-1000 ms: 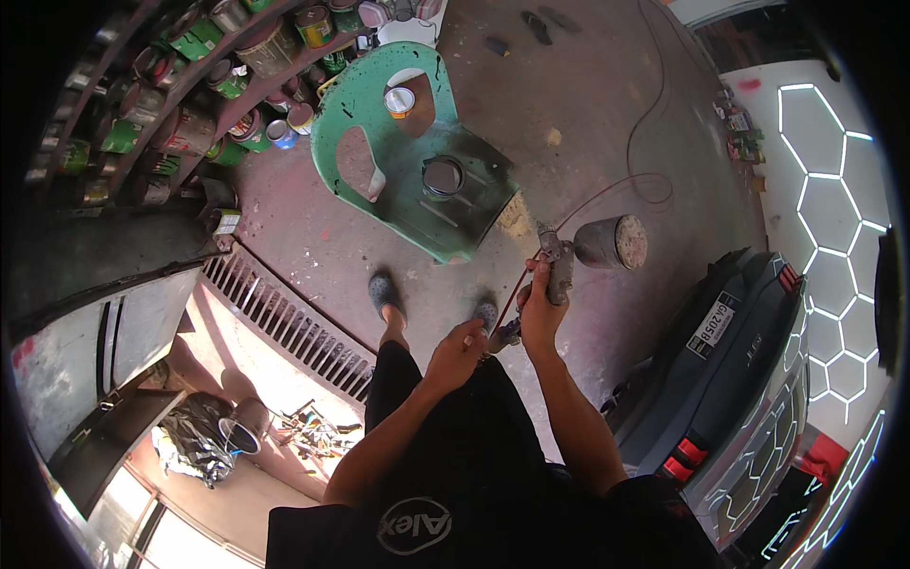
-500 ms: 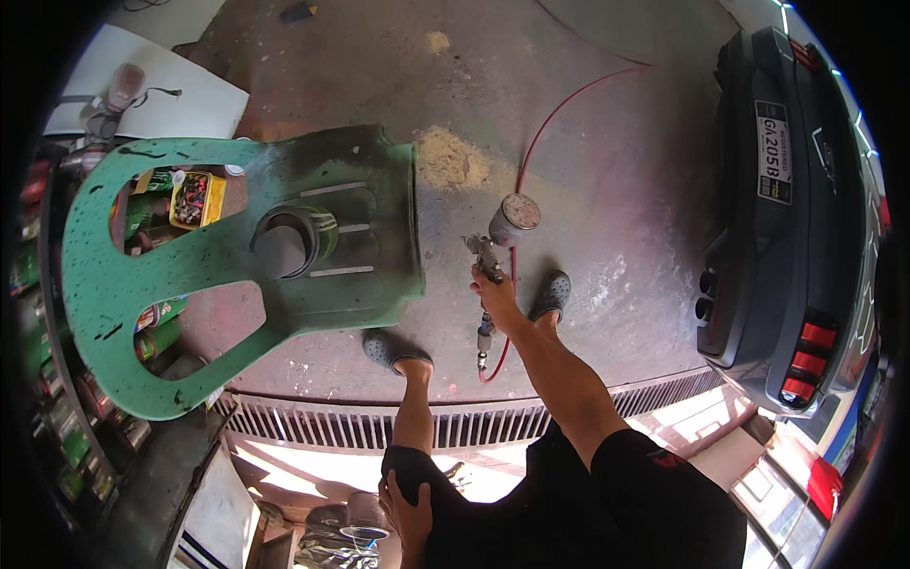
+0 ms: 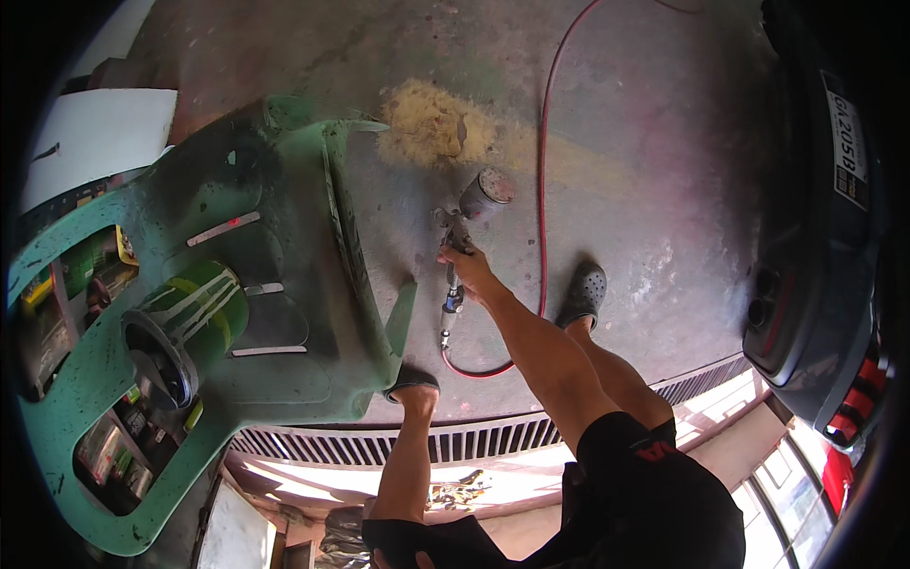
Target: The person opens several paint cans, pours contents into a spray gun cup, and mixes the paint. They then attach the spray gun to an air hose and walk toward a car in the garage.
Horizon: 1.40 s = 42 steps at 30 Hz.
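Observation:
My right hand (image 3: 471, 272) is closed around the handle of a spray gun (image 3: 453, 242) with a metal body. A round, paint-stained cup (image 3: 487, 192) is fixed at the gun's far end, and a red hose (image 3: 544, 190) joins the bottom of its handle. Only the fingertips of my left hand (image 3: 403, 559) show at the lower edge, apart and resting on my dark shorts. Left of the gun stands a green plastic chair (image 3: 284, 379) with dark overspray on it. On its seat is an open green can (image 3: 204, 294) streaked with pale drips.
A dark car's rear end (image 3: 806, 284) stands at the right. Cans and tins (image 3: 95, 261) show through the chair back's openings. A slatted floor drain (image 3: 493, 434) runs behind my feet. The hose trails across the stained concrete floor (image 3: 645, 142). A white panel (image 3: 104, 142) lies far left.
The view has shifted, and the chair and can appear larger and closer. My right hand with the spray gun now sits slightly further left. My left hand has mostly dropped out of the picture.

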### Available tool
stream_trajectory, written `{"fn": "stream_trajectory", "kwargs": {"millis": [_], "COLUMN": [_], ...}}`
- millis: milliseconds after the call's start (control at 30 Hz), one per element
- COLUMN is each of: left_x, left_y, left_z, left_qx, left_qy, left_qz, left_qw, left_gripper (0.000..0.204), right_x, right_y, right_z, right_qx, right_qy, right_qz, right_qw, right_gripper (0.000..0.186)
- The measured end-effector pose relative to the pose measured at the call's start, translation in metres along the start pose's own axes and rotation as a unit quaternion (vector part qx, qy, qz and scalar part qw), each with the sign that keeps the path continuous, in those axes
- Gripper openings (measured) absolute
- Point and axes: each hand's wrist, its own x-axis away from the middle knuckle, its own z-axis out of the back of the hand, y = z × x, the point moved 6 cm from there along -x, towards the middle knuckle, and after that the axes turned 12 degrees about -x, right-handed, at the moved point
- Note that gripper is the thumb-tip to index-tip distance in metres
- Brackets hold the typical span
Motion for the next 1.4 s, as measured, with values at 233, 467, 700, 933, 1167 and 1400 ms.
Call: {"fn": "stream_trajectory", "kwargs": {"millis": [233,467,700,933,1167,1400], "left_x": [0.006,0.014,0.066,0.042,-0.058,-0.204], "left_y": [0.011,0.056,0.144,0.359,0.509,0.581], "left_z": [-0.008,0.002,0.032,0.145,0.205,0.207], "left_qx": [0.014,0.043,-0.033,0.122,0.218,0.052], "left_qy": [-0.060,-0.100,-0.047,-0.158,-0.122,-0.147], "left_qz": [0.030,0.004,-0.156,-0.281,-0.335,-0.487], "left_qw": [0.998,0.994,0.986,0.939,0.909,0.860], "left_gripper": [0.084,0.091,0.078,0.062,0.051,0.034], "right_x": [-0.010,0.046,0.231,0.451,0.649,0.889], "right_y": [-0.007,-0.053,-0.212,-0.563,-0.812,-1.056], "right_z": [0.003,0.061,0.144,0.263,0.275,0.092], "right_qx": [0.077,0.333,0.270,0.312,-0.037,0.098], "right_qy": [-0.024,0.106,0.048,0.203,0.269,0.139], "right_qz": [-0.024,0.132,0.193,0.297,0.535,0.912], "right_qw": [0.996,0.927,0.942,0.879,0.800,0.372], "right_gripper": [0.048,0.072,0.029,0.042,0.022,0.068]}}
